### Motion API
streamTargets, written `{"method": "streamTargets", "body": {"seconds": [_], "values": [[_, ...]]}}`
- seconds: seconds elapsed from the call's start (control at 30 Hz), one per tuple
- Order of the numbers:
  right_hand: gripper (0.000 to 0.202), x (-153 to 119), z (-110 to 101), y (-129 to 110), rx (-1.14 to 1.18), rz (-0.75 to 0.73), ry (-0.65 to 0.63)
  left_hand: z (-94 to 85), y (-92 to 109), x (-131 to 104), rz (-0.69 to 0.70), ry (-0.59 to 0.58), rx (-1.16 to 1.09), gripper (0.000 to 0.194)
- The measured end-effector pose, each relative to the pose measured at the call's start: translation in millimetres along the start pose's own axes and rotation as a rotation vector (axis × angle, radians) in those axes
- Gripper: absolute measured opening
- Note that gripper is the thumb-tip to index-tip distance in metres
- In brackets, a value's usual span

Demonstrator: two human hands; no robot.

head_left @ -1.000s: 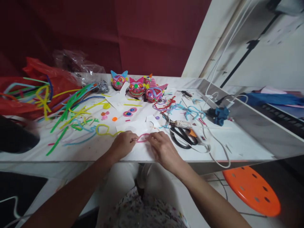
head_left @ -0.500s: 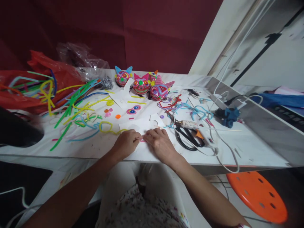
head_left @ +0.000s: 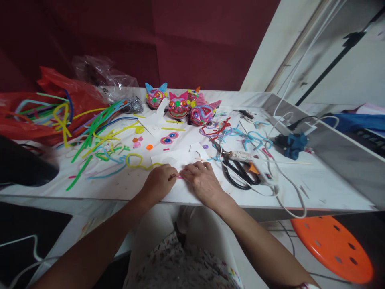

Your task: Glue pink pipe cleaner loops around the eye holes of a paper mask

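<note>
- Head view, as I watch from afar: the left hand [head_left: 161, 180] is curled, its thumb and forefinger pinching one end of a pink strip [head_left: 179, 177].
- I see the right hand [head_left: 203, 180] palm down, fingers bent over the strip's other end; whether they grip it or only press it, I cannot tell.
- The strip lies at the front of the table [head_left: 120, 193], in the narrow gap between both hands, mostly hidden from me by the fingers.
- Just beyond the hands I have white paper [head_left: 158, 160], with a yellow loop [head_left: 134, 160] near the left hand.
- To the right of the right hand, scissors [head_left: 225, 172] with black handles overlap a glue gun [head_left: 239, 156], its pale cord looping over the table edge.
- Further back I make out a pair of pink-and-blue eyes [head_left: 170, 138], and an orange disc [head_left: 149, 147] to their left.
- Four cat heads [head_left: 179, 107] sit grouped near the back edge.
- At left, green stems [head_left: 84, 140] lie beside a red bag [head_left: 86, 94] holding more; blue scraps [head_left: 251, 140] scatter at right.
</note>
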State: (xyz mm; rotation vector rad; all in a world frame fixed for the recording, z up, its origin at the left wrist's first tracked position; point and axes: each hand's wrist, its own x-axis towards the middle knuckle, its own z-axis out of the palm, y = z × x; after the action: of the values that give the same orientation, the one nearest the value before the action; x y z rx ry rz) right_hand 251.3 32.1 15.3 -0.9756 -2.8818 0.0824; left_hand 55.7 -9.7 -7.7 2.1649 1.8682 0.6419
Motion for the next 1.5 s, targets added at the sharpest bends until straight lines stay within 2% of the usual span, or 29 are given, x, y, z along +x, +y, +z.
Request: {"method": "streamTargets", "body": {"seconds": [0.17, 0.37, 0.53, 0.67, 0.93, 1.17, 1.5], "values": [[0.034, -1, 2, 0, -0.008, -0.006, 0.008, 5.6, 7, -8, 0.032, 0.016, 0.201, 0.023], [0.033, -1, 3, -1, -0.015, 0.007, 0.015, 10.5, 21, -18, 0.135, 0.032, 0.478, 0.028], [0.030, 2, 5, -3, -0.024, 0.038, 0.005, 14.6, 25, -29, 0.206, 0.100, 0.550, 0.018], [0.029, 3, 5, -3, -0.019, 0.048, -0.004, 15.8, 25, -34, 0.221, 0.128, 0.552, 0.010], [0.029, 4, 4, -2, 0.000, 0.073, -0.009, 17.6, 22, -35, 0.218, 0.134, 0.516, 0.016], [0.028, 6, 1, -3, 0.036, 0.094, -0.016, 10.9, 9, -29, 0.245, 0.106, 0.322, 0.016], [0.027, 6, 3, -6, 0.089, 0.144, 0.008, -10.9, -10, -11, 0.276, -0.069, 0.131, 0.023]]}}
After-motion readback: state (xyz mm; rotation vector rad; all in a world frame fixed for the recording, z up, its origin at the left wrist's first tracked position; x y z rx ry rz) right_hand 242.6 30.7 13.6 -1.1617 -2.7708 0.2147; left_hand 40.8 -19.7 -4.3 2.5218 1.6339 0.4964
